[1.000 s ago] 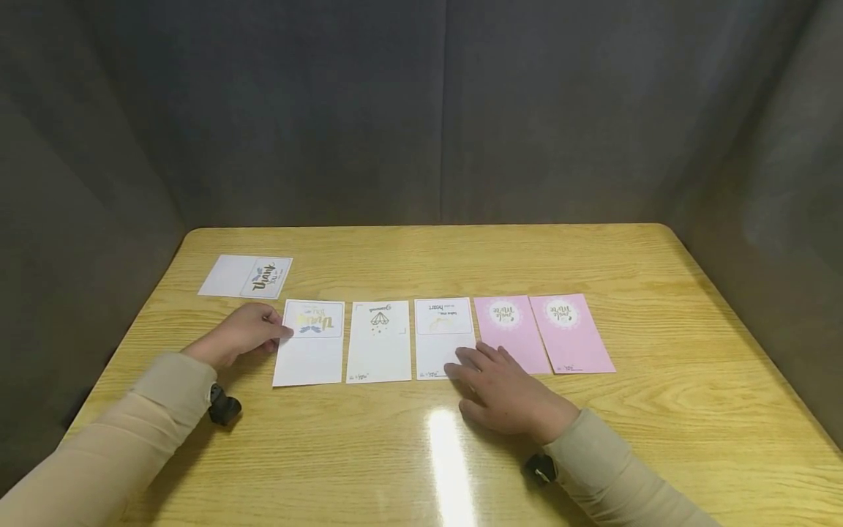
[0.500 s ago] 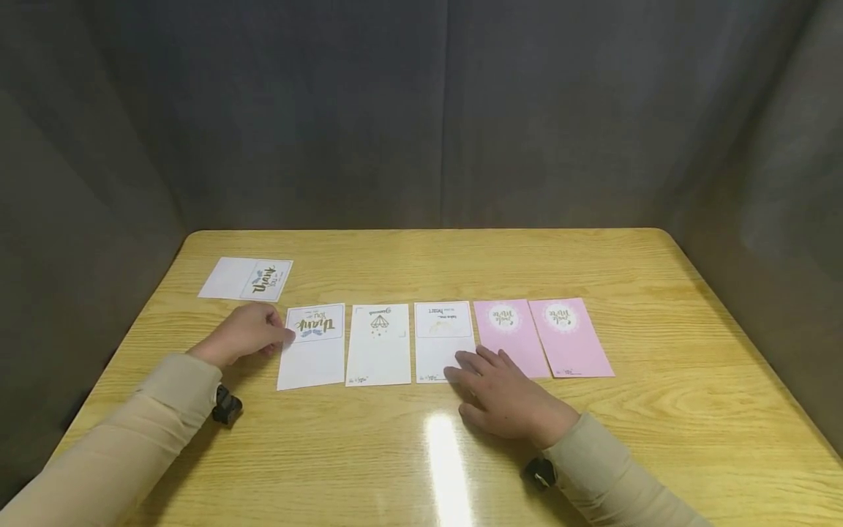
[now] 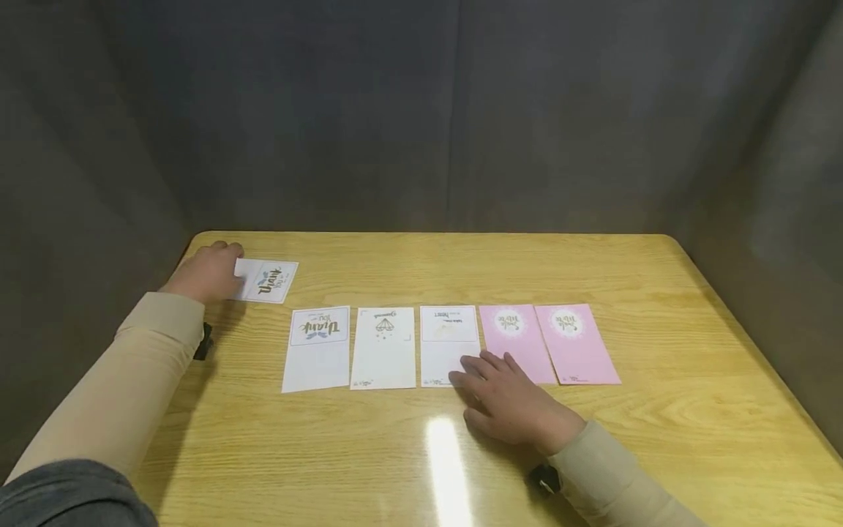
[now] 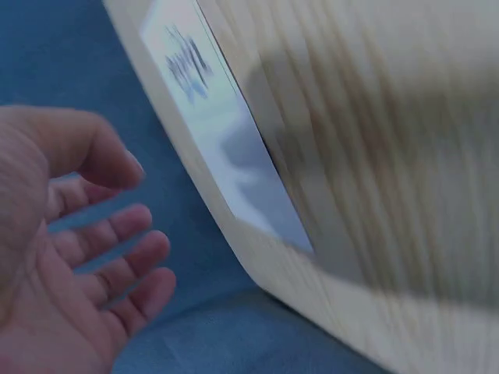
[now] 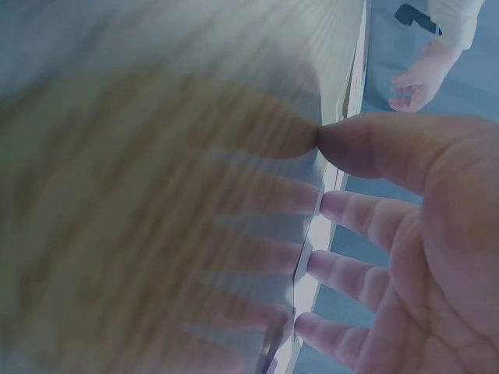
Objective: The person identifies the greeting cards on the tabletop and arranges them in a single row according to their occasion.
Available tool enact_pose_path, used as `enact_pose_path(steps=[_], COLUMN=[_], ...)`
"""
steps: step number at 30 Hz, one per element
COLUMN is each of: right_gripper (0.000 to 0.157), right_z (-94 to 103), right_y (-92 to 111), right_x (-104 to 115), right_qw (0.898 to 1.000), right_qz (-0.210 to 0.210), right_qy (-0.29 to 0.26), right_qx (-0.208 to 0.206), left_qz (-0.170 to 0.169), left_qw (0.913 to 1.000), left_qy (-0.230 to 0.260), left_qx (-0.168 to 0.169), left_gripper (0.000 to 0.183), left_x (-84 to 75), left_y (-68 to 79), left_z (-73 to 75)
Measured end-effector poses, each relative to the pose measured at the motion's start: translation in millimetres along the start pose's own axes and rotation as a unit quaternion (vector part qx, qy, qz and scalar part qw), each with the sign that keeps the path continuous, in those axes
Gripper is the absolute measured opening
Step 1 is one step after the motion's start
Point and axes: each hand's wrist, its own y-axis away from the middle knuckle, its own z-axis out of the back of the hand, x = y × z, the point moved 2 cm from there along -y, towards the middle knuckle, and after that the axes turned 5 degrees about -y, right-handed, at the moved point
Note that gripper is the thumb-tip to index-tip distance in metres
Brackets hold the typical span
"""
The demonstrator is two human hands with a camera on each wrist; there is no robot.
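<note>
In the head view my left hand (image 3: 207,272) reaches over the left end of a sideways white "thank you" card (image 3: 266,281) at the back left. In the left wrist view that hand has loosely bent, spread fingers (image 4: 136,249) with nothing between them. My right hand (image 3: 510,402) rests with its fingertips on the table side of the row, overlapping the lower part of the white "heart" card (image 3: 444,359) and a pink card (image 3: 520,355). Left of these lie an ivory diamonds card (image 3: 385,359) and another "thank you" card (image 3: 317,366); a second pink card (image 3: 579,351) ends the row.
The wooden table (image 3: 672,439) carries all the cards flat. A dark grey curtain (image 3: 421,117) rises behind it and along both sides. Light glares off the tabletop in front of the row.
My left hand has let go of the row's leftmost card, after shifting it slightly right, and moved back and left to the sideways card. My right hand stays in place.
</note>
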Motion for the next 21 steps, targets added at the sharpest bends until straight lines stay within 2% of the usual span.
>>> enact_pose_path(steps=[4, 6, 11, 16, 21], right_gripper=[0.050, 0.050, 0.050, 0.049, 0.050], right_z=[-0.7, -3.0, -8.7, -9.5, -8.3], right_y=[2, 3, 5, 8, 9], right_x=[-2, -2, -2, -2, -1], right_qw=[1.000, 1.000, 1.000, 1.000, 1.000], right_qz=[0.004, 0.008, 0.013, 0.017, 0.014], right_qy=[-0.006, -0.009, -0.011, 0.001, 0.002], right_qx=[-0.010, -0.011, -0.005, -0.008, -0.008], left_qz=[-0.003, -0.005, -0.025, -0.038, -0.038], left_qw=[0.9973, 0.9954, 0.9927, 0.9899, 0.9879], left_qy=[-0.071, -0.087, -0.078, -0.099, -0.116], left_qx=[0.022, 0.041, 0.089, 0.094, 0.096], left_gripper=[0.049, 0.054, 0.077, 0.085, 0.090], left_x=[3.1, 2.8, -1.9, -5.3, -6.4], left_y=[-15.5, -20.5, -28.8, -33.0, -36.3], left_z=[-3.1, -7.8, -23.3, -35.1, -37.1])
